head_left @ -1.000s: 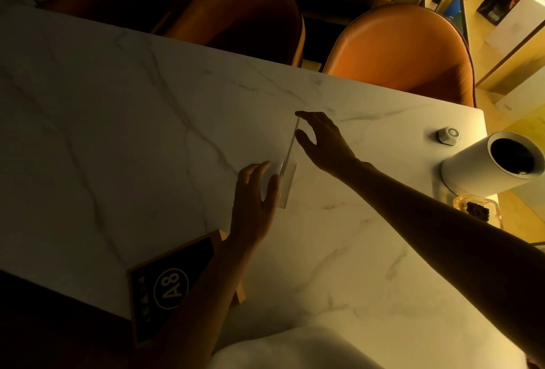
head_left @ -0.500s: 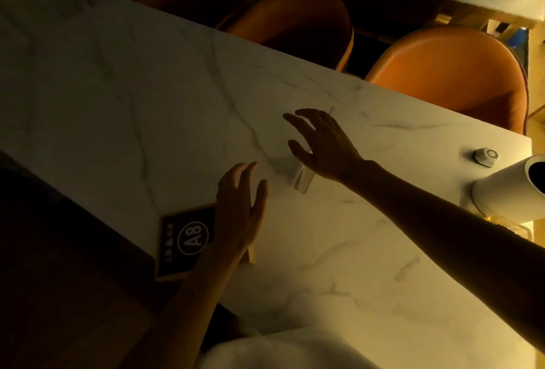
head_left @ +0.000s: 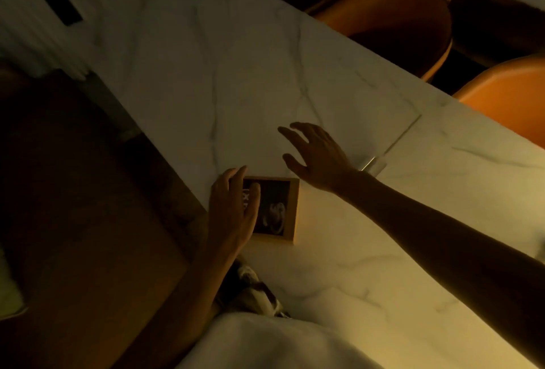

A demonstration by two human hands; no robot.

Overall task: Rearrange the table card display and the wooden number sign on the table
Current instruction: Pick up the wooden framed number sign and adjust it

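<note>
- Left hand (head_left: 233, 212) lies flat on the left part of the sign (head_left: 275, 209), fingers spread and pointing far, nothing gripped.
- The sign is a dark panel in a pale wood frame, lying at the near left edge of the table (head_left: 236, 79); its white marking is blurred, so I can't read it.
- The sign's right and near frame edges show clear of the hand; the left side is under the palm and fingers.
- Right hand (head_left: 317, 156) hangs open over the marble just beyond the sign, fingers splayed toward the left, holding nothing.
- Whether that right hand touches the tabletop is hard to tell in this dim light.
- The card display (head_left: 389, 146) is clear acrylic, showing as a thin bright line running far-right, with its base near the right wrist.
- The display stands to the right of the right hand, apart from the fingers, and well apart from the sign.
- Orange chairs (head_left: 392, 12) sit along the far side of the table, another at the right edge.
- A white garment (head_left: 274, 342) fills the near bottom of the view.
</note>
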